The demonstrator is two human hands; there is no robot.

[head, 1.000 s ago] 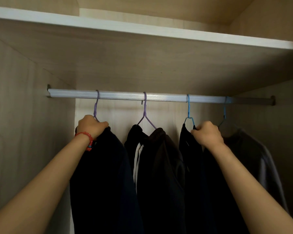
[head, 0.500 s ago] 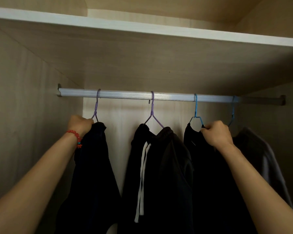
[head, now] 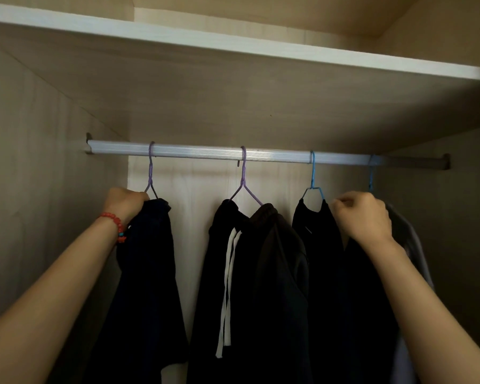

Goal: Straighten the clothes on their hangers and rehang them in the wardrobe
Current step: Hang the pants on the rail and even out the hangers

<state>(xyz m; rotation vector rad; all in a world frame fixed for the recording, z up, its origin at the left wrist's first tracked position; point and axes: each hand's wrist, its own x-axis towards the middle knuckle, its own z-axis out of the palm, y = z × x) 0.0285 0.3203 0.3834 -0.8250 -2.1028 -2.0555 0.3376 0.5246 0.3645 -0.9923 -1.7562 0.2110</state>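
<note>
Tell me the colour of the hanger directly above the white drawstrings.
Purple; the hanger shows clearly in the head view, hooked on the rail.

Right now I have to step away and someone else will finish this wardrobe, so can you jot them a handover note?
Left hand: closed on the top of the leftmost dark garment, beside its purple hanger.
Right hand: curled, resting between the third dark garment and the grey garment; whether it grips fabric is unclear.
All four hangers sit hooked on the rail; the hoodie with white drawstrings hangs second.
Done: everything is hung.
Left: smooth the shoulders on the two outer items, check the grey one, which is partly hidden.
</note>
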